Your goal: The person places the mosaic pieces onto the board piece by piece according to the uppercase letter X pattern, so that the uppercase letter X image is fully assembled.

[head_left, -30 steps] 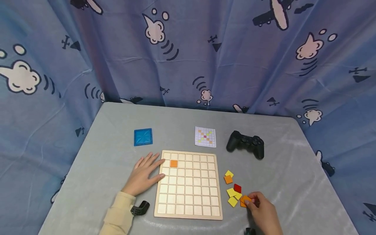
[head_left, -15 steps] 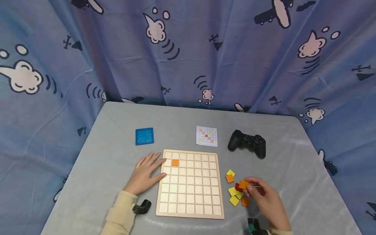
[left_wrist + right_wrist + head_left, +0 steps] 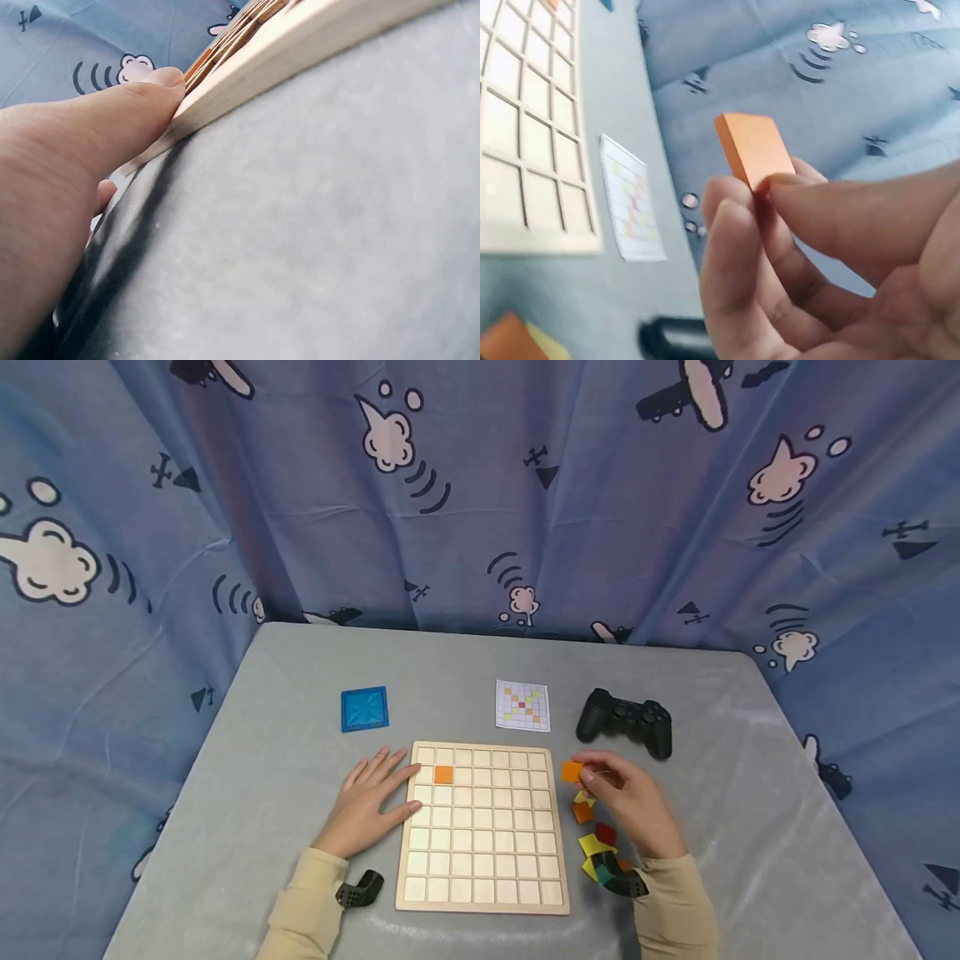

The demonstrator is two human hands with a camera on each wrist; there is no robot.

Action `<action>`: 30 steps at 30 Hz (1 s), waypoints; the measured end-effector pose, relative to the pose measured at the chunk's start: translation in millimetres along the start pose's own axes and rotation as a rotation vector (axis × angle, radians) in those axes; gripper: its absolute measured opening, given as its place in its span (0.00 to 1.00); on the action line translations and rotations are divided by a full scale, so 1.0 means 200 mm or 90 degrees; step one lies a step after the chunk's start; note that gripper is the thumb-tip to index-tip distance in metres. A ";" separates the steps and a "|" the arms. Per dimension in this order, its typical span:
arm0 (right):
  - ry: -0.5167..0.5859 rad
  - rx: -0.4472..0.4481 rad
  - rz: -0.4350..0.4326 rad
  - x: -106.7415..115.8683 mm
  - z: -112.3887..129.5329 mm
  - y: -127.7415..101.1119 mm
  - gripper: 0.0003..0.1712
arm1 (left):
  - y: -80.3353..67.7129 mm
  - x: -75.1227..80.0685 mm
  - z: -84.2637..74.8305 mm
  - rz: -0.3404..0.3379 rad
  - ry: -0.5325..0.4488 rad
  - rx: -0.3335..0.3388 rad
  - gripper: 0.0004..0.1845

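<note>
While pinching an orange tile (image 3: 572, 771), the right hand (image 3: 632, 804) hovers.

The orange tile (image 3: 572, 771) is a small flat square. It is up in the air, pinched by one corner, just to the right of the wooden board (image 3: 482, 827). The board is a light square tray with many little empty boxes. One orange square (image 3: 444, 774) sits near its far left corner.
</note>
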State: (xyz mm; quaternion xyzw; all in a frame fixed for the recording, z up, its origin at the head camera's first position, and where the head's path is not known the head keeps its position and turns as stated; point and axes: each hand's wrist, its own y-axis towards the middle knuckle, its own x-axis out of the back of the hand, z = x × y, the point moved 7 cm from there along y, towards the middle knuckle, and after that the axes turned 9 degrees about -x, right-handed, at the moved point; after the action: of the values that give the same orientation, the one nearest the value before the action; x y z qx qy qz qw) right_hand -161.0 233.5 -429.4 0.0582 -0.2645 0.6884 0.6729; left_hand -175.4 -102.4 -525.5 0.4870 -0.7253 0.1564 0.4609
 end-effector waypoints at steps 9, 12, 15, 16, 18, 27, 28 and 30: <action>0.001 -0.043 0.007 -0.16 -0.06 0.19 0.13 | 0.00 0.00 0.00 0.007 0.001 -0.001 0.33; -0.005 -0.045 0.009 -0.22 -0.07 0.22 0.12 | 0.00 0.00 -0.01 0.006 0.000 -0.001 0.33; -0.010 -0.046 0.015 -0.27 -0.08 0.24 0.11 | 0.00 0.01 -0.01 0.003 0.000 0.000 0.33; -0.010 -0.050 0.017 -0.28 -0.08 0.25 0.10 | 0.00 0.01 -0.01 0.003 0.000 0.001 0.33; -0.015 -0.054 0.018 -0.31 -0.08 0.25 0.10 | 0.00 0.01 0.00 0.002 0.001 0.001 0.33; -0.013 -0.064 0.024 -0.35 -0.09 0.26 0.10 | 0.00 0.01 -0.01 -0.005 -0.003 -0.004 0.32; -0.012 -0.066 0.023 -0.35 -0.09 0.26 0.10 | 0.00 0.01 0.00 -0.001 -0.003 -0.001 0.33; -0.014 -0.072 0.022 -0.35 -0.09 0.26 0.10 | 0.00 0.01 0.00 0.002 -0.004 0.001 0.33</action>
State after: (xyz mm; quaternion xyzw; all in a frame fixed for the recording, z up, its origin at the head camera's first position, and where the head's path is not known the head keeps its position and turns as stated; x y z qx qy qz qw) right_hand -200.5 180.4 -490.3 0.0228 -0.3114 0.6832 0.6601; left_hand -175.1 -103.2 -523.7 0.4867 -0.7272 0.1563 0.4582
